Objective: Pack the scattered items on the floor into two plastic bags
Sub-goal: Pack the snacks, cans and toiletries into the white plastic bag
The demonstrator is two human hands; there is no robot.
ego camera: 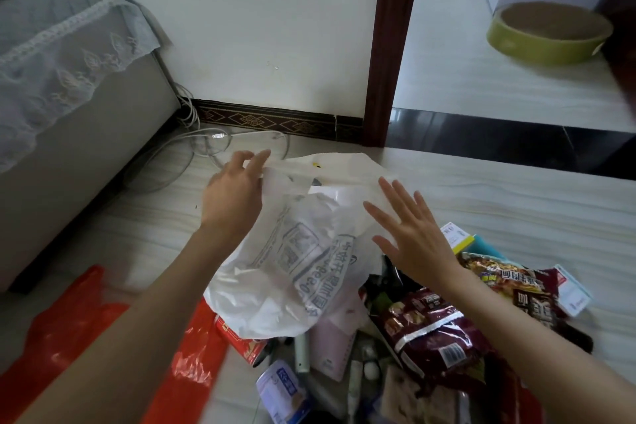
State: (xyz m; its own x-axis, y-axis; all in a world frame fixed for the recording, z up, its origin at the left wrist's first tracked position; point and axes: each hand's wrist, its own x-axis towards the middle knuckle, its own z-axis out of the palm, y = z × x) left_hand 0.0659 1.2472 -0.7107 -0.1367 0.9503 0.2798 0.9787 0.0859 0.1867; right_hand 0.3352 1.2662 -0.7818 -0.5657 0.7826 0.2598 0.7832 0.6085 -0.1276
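Presently: white plastic bag (292, 262) on floor (499, 203) before me, rim pinched in my left hand (234, 196), right hand (409, 234) fingers spread beside it; red bag (69, 337) lying flat; packets (430, 330) and cans (280, 389) unpacked.

White printed bag (292, 268), red bag (69, 330)

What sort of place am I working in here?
Likely a home, on a tiled floor: lace-covered furniture, a patterned skirting board, and a doorway to another room holding a round cat scratcher.
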